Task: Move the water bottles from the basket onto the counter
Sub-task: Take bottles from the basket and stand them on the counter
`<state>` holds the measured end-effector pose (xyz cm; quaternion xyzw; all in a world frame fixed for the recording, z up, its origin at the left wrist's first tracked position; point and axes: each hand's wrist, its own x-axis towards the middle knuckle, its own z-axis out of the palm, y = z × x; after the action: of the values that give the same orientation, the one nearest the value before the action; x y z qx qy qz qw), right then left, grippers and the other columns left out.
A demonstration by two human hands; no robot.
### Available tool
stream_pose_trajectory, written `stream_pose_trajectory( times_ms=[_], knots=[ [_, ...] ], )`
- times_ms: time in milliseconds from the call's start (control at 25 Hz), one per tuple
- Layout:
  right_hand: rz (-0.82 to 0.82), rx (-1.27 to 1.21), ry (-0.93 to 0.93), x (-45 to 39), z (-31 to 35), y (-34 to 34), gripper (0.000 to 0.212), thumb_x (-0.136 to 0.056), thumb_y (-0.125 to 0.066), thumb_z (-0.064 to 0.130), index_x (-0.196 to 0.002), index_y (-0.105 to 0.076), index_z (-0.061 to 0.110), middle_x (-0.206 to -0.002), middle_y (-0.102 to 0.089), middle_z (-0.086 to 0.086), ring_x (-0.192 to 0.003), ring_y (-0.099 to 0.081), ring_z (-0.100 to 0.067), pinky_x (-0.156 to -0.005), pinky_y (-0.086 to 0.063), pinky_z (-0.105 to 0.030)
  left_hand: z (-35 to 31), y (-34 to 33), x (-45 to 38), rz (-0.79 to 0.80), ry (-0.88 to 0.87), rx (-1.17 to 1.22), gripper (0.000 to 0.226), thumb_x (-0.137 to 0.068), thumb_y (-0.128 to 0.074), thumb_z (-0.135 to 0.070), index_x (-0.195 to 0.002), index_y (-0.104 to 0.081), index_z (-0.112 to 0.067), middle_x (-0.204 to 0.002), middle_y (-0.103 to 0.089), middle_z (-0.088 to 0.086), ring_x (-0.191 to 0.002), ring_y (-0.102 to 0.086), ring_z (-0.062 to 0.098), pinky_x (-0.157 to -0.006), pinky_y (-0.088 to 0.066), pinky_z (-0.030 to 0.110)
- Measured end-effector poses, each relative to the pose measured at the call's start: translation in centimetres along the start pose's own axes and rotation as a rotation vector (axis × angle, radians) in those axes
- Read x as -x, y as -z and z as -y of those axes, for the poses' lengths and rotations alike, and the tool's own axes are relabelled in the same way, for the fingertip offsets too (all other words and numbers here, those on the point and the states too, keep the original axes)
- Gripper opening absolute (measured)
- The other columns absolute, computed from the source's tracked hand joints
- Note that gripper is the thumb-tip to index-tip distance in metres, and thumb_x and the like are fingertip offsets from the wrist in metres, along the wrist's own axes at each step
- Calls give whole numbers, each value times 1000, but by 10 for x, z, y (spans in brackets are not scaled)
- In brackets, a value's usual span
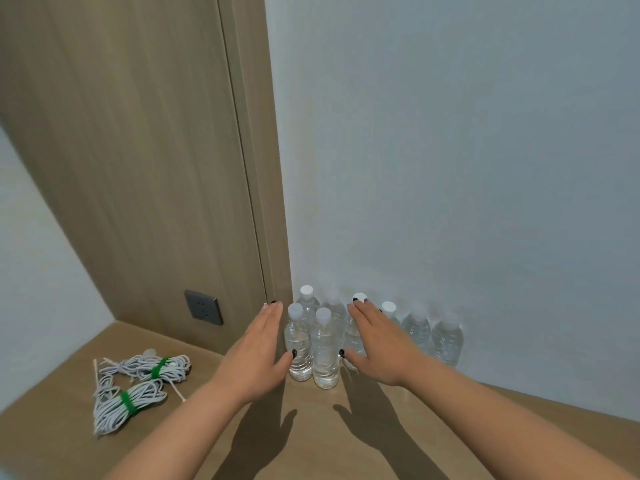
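Both hands flat, fingers straight, gripping nothing: left hand [258, 355] beside the left flank of the clear plastic water bottles with white caps [325, 344], thumb tip at the front-left bottle; right hand [375, 344] over the bottles on the right, thumb by the front-middle one. Bottles stand upright, clustered at the back edge of the tan wooden counter [311, 427], against the pale wall [450, 150]. Two bundles of grey cord with green ties [138, 386] lie near the counter's left edge, well apart.

Pale grey-blue wall [450, 150] on the right, meeting a wood-grain panel [138, 150] at the corner. Grey socket [203, 307] low on that panel. Brown tabletop [311, 427] below, marked by sharp shadows.
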<state>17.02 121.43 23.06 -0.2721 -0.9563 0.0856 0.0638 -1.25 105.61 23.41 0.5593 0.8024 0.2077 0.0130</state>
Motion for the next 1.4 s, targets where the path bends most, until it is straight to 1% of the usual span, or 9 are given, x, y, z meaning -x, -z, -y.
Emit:
stream_pose_trajectory(
  times_ms=[120, 240, 440, 560, 760, 880, 1040, 1240, 1400],
  knots=[
    [27, -11, 42, 8, 14, 1, 82, -95, -44, 49, -156, -3, 11, -164, -1, -7, -151, 2, -23, -121, -6, -34, -1, 5, 21, -16, 21, -5, 82, -95, -51, -40, -156, -1, -17, -164, -3, -3, -150, 3, 8, -119, -11, 25],
    [32, -17, 100, 13, 32, -1, 82, -96, -45, 48, -156, -3, 11, -164, -1, -6, -151, 2, -22, -121, -9, -35, 2, 12, 41, -34, 77, 2, 82, -95, -52, -38, -156, -1, -17, -164, -2, -3, -150, 2, 9, -120, -12, 27],
    [69, -20, 197, 22, 80, -6, 81, -96, -44, 48, -155, -4, 11, -164, -2, -7, -151, 0, -23, -121, -9, -34, 15, 26, 91, -62, 167, -26, 84, -94, -52, -43, -156, 0, -20, -164, -2, -5, -150, 0, 8, -119, -12, 26],
    [87, -23, 256, 33, 112, -13, 80, -96, -44, 49, -156, -5, 12, -164, -1, -5, -151, 1, -21, -122, -8, -34, 27, 37, 127, -75, 209, -46, 84, -94, -51, -44, -156, 1, -19, -164, 0, -5, -149, 1, 8, -116, -6, 22],
    [108, -21, 303, 71, 175, -25, 82, -95, -47, 50, -156, -7, 13, -164, -2, -3, -151, 2, -21, -123, -10, -36, 38, 60, 207, -71, 273, -48, 85, -94, -51, -45, -156, 1, -19, -164, 1, -5, -149, -1, 8, -118, -11, 25],
    [107, -52, 321, 107, 220, -30, 81, -95, -47, 49, -156, -6, 14, -164, -1, -3, -151, 2, -21, -122, -10, -35, 44, 77, 263, -63, 303, -53, 85, -94, -51, -44, -155, 2, -17, -164, 1, -3, -150, -1, 9, -120, -10, 26],
    [135, -61, 362, 161, 276, -37, 80, -96, -48, 48, -155, -8, 13, -164, -2, -3, -151, 2, -21, -121, -11, -35, 48, 93, 344, -57, 350, -48, 85, -93, -52, -44, -155, 0, -17, -164, -1, -2, -150, 0, 9, -120, -16, 28],
    [169, -66, 426, 217, 325, -46, 80, -95, -49, 47, -155, -9, 14, -164, -3, -2, -151, 1, -21, -122, -12, -37, 36, 103, 431, -62, 428, -43, 83, -96, -50, -41, -155, 1, -15, -164, -1, -2, -150, 3, 10, -122, -15, 30],
    [199, -56, 500, 252, 353, -50, 79, -96, -50, 47, -155, -9, 15, -164, -3, -1, -151, 2, -19, -122, -12, -36, 21, 106, 491, -81, 502, -59, 80, -97, -47, -39, -155, 3, -17, -164, 3, -4, -150, 5, 9, -120, -9, 26]
  ],
)
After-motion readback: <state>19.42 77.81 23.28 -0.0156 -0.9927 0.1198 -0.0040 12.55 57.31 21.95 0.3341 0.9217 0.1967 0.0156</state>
